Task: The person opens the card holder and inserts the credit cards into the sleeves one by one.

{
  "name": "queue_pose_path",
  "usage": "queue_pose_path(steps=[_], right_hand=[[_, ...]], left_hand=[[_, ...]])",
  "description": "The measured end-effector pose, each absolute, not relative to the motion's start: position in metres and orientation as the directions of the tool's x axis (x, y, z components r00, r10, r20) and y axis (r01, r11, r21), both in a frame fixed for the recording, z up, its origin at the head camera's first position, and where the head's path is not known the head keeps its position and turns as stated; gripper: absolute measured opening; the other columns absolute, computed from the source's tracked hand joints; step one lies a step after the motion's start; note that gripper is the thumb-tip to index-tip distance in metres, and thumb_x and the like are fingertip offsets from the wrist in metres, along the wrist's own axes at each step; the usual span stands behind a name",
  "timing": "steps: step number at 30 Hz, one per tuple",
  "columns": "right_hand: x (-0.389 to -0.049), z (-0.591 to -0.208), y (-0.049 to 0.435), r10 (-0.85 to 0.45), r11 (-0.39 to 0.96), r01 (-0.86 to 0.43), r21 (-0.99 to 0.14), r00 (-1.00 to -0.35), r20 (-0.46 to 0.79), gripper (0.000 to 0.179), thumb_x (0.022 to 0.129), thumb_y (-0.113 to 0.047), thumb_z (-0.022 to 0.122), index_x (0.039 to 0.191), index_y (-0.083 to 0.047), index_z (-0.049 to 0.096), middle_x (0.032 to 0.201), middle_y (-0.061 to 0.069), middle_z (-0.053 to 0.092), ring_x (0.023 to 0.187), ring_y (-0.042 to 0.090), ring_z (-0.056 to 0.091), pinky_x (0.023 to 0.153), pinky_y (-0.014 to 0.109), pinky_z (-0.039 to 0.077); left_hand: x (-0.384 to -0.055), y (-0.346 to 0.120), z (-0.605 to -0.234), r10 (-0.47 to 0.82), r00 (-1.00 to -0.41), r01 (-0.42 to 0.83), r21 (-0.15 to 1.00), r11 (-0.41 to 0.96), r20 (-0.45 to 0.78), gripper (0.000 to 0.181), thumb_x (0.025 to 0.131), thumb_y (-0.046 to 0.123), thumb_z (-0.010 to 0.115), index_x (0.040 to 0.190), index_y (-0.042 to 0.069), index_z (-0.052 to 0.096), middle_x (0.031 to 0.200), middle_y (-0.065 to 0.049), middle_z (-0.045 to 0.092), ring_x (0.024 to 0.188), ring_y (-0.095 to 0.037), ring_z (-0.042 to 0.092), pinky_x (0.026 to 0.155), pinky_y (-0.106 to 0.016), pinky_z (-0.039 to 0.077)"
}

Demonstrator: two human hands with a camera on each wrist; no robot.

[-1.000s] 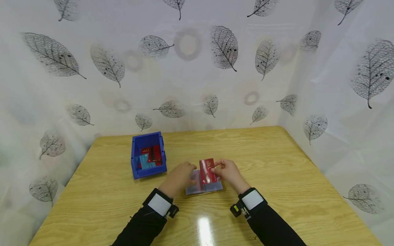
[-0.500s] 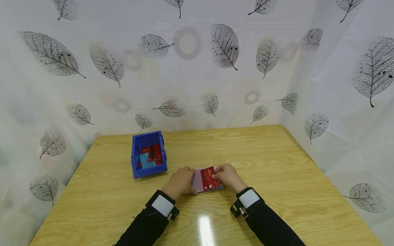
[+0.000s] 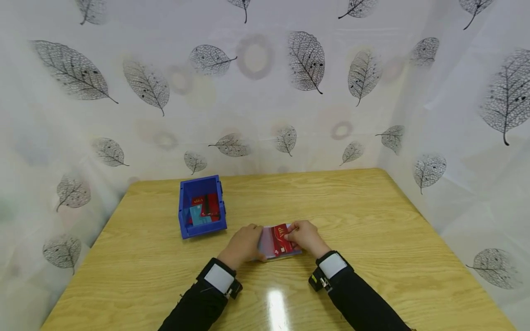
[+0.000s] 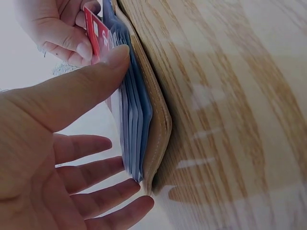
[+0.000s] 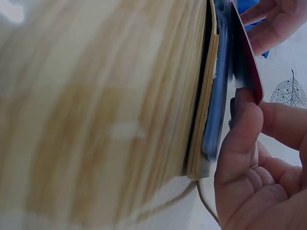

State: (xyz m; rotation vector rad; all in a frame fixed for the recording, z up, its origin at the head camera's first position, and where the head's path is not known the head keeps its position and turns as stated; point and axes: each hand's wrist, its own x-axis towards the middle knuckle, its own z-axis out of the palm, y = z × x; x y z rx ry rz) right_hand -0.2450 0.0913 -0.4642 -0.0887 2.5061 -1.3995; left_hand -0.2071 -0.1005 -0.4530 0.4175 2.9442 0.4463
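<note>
A card holder [image 3: 266,242] with a tan stitched cover [image 4: 158,120] and a stack of clear sleeves [image 4: 133,129] lies opened on the table. My right hand [image 3: 307,238] pinches a red VIP card [image 3: 280,238] between thumb and forefinger, over the right part of the sleeves. How far the card sits inside a sleeve cannot be told. At the holder's left side is my left hand [image 3: 243,246]. Its straight thumb [image 4: 91,86] presses the near edge of the sleeves, and its other fingers are spread along their left edge.
A blue bin [image 3: 185,232] stands at the back left, holding several red cards and a light blue card [image 3: 199,215]. A cord [image 5: 172,200] trails beside the holder's cover. A leaf-patterned curtain [image 3: 265,105] borders the wooden table [image 3: 356,202] at the back and sides.
My right hand has lowered the red card from above the holder onto its sleeves. My left hand has settled at the holder's left side. In the last half second little has moved.
</note>
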Motion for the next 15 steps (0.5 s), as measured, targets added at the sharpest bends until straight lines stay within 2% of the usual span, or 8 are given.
queue_pose_path(steps=[9,15], right_hand=[[-0.243,-0.462,0.081,-0.248,0.49,0.056,-0.87,-0.948,-0.2,0.014,0.086,-0.002,0.069,0.094,0.007,0.065,0.076,0.011,0.065,0.056,0.015,0.062,0.052,0.031,0.055],[-0.24,-0.461,0.072,-0.274,0.495,0.032,-0.868,-0.943,-0.191,0.014,0.084,-0.002,0.07,0.093,0.009,0.067,0.072,0.01,0.066,0.056,0.017,0.065,0.052,0.03,0.056]], left_hand=[[-0.204,-0.099,-0.448,0.284,-0.954,0.245,0.302,0.921,-0.092,0.083,0.065,0.034,0.091,0.131,0.0,0.055,0.125,-0.017,0.058,0.113,-0.032,0.056,0.097,-0.044,0.045],[-0.204,-0.098,-0.448,0.29,-0.953,0.255,0.287,0.924,-0.086,0.083,0.066,0.037,0.09,0.131,0.0,0.056,0.126,-0.017,0.058,0.114,-0.033,0.056,0.098,-0.043,0.045]])
